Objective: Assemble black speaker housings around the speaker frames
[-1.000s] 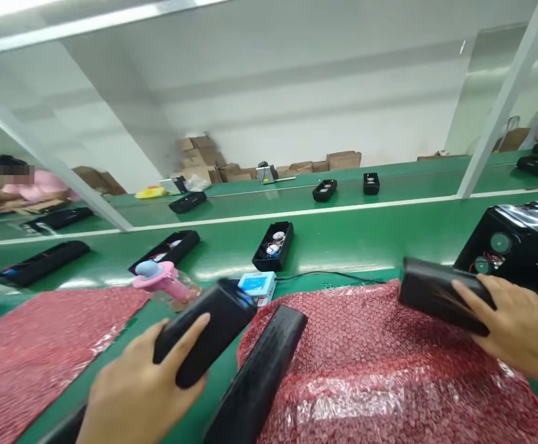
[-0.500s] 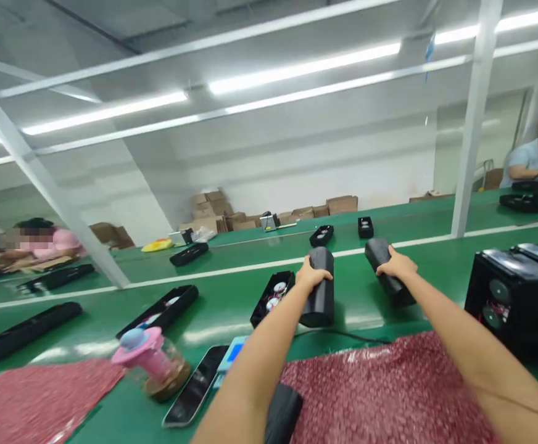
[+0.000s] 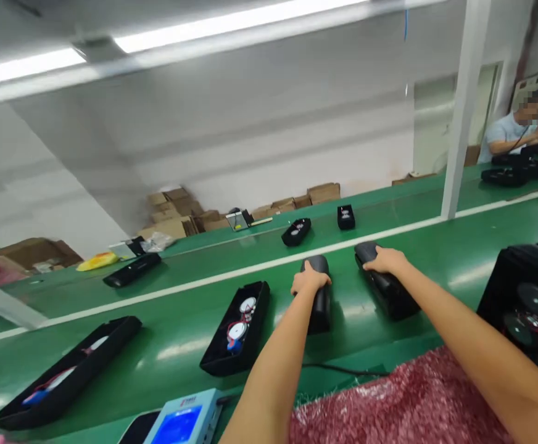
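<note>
My left hand point(image 3: 311, 280) is closed around the top of a black speaker housing point(image 3: 321, 311), which stands over the green bench, its long side toward me. To the right, my right hand point(image 3: 386, 260) grips a second black speaker housing point(image 3: 392, 293), tilted, with a narrow gap between the two. Beside my left hand lies an open black housing point(image 3: 257, 327) with round white drivers, red wires and a blue part inside. Another open housing point(image 3: 72, 373) of the same sort lies further left. The undersides of the held housings are hidden.
A light-blue device with a lit screen point(image 3: 179, 425) and a phone point(image 3: 140, 427) lie at the front. Red bubble wrap point(image 3: 398, 407) covers the near right. Black boxes point(image 3: 525, 302) stand at right, near a white post point(image 3: 463, 117). A person point(image 3: 512, 135) sits far right.
My view has swung right and nearer to the bench, so the background slides left. Both hands keep their hold on the housings. The pink-lidded jar has mostly left the view.
</note>
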A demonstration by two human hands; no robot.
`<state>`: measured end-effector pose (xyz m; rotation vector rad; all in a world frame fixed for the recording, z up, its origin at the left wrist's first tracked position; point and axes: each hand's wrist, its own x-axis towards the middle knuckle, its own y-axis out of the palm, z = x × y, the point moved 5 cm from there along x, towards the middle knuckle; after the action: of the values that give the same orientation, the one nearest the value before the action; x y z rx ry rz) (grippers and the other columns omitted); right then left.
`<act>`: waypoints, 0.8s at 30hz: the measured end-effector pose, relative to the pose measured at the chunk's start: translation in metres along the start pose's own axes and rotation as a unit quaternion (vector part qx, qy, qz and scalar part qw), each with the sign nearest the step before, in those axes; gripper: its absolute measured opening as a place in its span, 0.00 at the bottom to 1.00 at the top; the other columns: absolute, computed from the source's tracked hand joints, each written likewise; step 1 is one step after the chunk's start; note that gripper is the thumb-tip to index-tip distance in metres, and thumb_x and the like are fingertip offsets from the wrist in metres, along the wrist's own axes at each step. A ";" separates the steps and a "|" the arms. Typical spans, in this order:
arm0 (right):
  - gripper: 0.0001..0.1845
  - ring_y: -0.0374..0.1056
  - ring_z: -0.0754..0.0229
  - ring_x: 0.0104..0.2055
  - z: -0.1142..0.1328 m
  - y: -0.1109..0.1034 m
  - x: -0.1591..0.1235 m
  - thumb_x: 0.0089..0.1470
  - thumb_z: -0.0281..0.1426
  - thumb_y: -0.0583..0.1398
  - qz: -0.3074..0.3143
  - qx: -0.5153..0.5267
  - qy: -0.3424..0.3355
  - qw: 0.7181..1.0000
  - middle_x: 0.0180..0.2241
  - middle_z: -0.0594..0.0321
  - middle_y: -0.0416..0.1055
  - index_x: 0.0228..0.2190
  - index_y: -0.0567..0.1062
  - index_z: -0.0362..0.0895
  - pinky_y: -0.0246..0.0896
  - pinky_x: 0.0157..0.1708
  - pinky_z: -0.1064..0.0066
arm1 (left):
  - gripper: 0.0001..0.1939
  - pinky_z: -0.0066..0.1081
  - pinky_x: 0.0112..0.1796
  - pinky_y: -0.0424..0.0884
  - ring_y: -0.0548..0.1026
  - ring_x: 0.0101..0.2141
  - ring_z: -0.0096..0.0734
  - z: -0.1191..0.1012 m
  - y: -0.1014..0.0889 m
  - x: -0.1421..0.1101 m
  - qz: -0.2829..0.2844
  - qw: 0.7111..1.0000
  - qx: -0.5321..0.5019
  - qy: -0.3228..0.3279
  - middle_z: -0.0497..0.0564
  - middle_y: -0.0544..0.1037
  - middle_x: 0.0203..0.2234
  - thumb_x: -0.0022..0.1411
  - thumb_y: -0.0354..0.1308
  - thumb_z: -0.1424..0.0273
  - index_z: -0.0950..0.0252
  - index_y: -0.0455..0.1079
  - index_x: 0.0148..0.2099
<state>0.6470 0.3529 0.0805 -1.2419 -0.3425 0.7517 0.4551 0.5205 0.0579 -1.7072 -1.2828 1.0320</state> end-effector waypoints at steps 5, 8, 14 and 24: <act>0.23 0.61 0.50 0.50 -0.005 0.011 0.001 0.60 0.41 0.56 0.010 -0.042 -0.003 0.999 0.52 0.53 0.61 0.52 0.64 0.43 0.60 0.48 0.52 | 0.55 0.49 0.45 0.65 0.66 0.51 0.61 -0.006 0.005 -0.009 0.000 1.000 0.010 0.004 0.66 0.63 0.54 0.35 0.67 0.56 0.56 0.47 0.64; 0.24 0.62 0.50 0.50 -0.007 0.008 -0.009 0.59 0.41 0.56 -0.011 -0.056 0.008 0.998 0.52 0.53 0.61 0.53 0.63 0.43 0.60 0.47 0.52 | 0.51 0.48 0.44 0.64 0.68 0.49 0.58 -0.008 0.001 -0.018 -0.003 1.000 0.003 0.013 0.65 0.66 0.52 0.38 0.65 0.54 0.56 0.48 0.63; 0.32 0.61 0.49 0.50 -0.022 -0.007 -0.019 0.56 0.44 0.59 -0.062 -0.069 0.007 0.996 0.51 0.53 0.61 0.57 0.58 0.45 0.61 0.45 0.53 | 0.49 0.51 0.45 0.61 0.66 0.50 0.59 -0.020 0.003 -0.030 -0.016 1.000 0.009 -0.001 0.67 0.64 0.53 0.38 0.66 0.58 0.55 0.50 0.62; 0.39 0.61 0.48 0.52 -0.037 0.000 -0.011 0.52 0.46 0.61 -0.073 -0.085 -0.016 0.994 0.53 0.52 0.61 0.59 0.55 0.46 0.60 0.47 0.53 | 0.49 0.49 0.45 0.60 0.65 0.50 0.57 -0.030 0.009 -0.027 -0.012 1.000 0.005 -0.007 0.67 0.61 0.54 0.38 0.67 0.57 0.54 0.50 0.62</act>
<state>0.6617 0.3192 0.0704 -1.3494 -0.5261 0.6263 0.4813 0.4891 0.0656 -1.6764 -1.3009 1.0358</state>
